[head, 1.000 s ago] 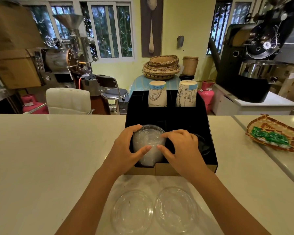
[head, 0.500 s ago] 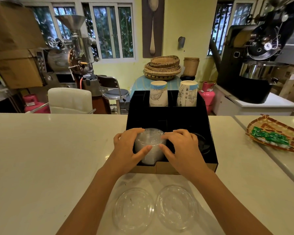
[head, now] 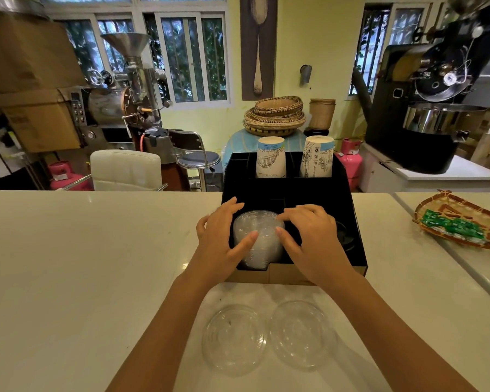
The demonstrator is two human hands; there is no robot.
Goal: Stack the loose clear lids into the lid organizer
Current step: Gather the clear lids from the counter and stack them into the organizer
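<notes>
A black lid organizer point(head: 348, 210) stands on the white counter in front of me. A stack of clear lids point(head: 259, 236) sits in its front left compartment. My left hand point(head: 221, 236) cups the stack's left side, fingers spread at the back and thumb on the front. My right hand point(head: 314, 241) holds the stack's right side, with its fingers over the top edge and its thumb on the front. Two loose clear lids lie flat on the counter between my forearms, one on the left point(head: 234, 339) and one on the right point(head: 301, 335).
Two paper cups point(head: 270, 161) point(head: 317, 157) stand upside down in the organizer's rear slots. Something dark point(head: 344, 236) lies in its front right compartment. A woven tray with green packets point(head: 464, 219) rests at the counter's right. Coffee roasters stand beyond the counter.
The stack has stayed in the compartment. The fingers of my left hand have lifted and spread apart at the back of the stack. My right hand has barely moved.
</notes>
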